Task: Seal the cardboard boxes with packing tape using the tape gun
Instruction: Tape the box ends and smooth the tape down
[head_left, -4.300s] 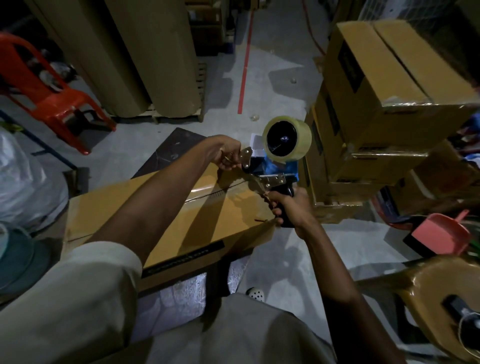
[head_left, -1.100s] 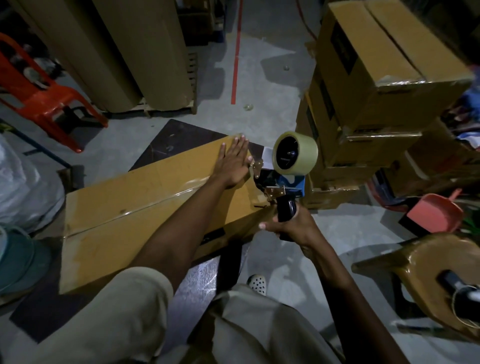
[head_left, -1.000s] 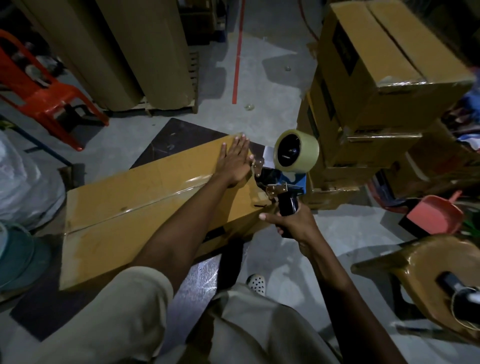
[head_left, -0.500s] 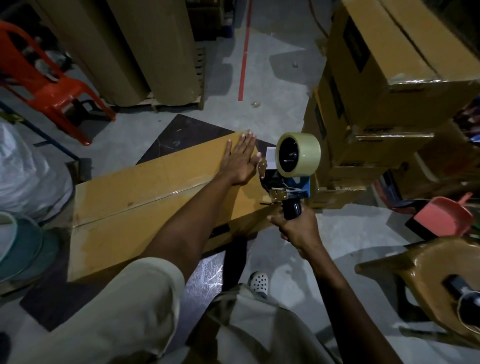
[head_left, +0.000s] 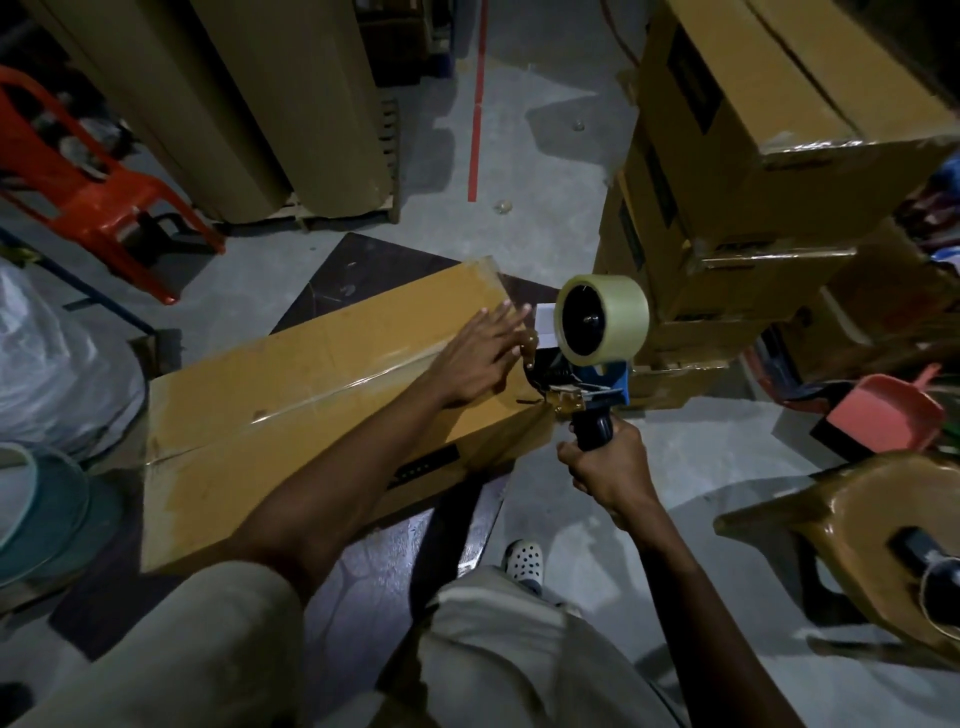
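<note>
Tape (head_left: 332, 392) lies shiny along the centre seam of the long cardboard box (head_left: 291, 441), which rests flat on a dark surface (head_left: 374, 260) low over the concrete floor. The left hand (head_left: 480, 358) is spread flat, fingers straight, on the box's right end over the seam, most likely to press the strip down and pin the flaps while the tape is pulled tight. The right hand (head_left: 608, 473) is curled round the black handle of the tape gun (head_left: 587, 400), whose mouth sits at the box's end edge, just beside the left fingers. The roll (head_left: 602, 319) stands up above it. That placement suits carrying the strip over the edge and tearing it on the blade. This seam looks close to done. A stack of boxes (head_left: 753, 156) stands just behind the gun, near enough to catch the roll on a wide swing.
</note>
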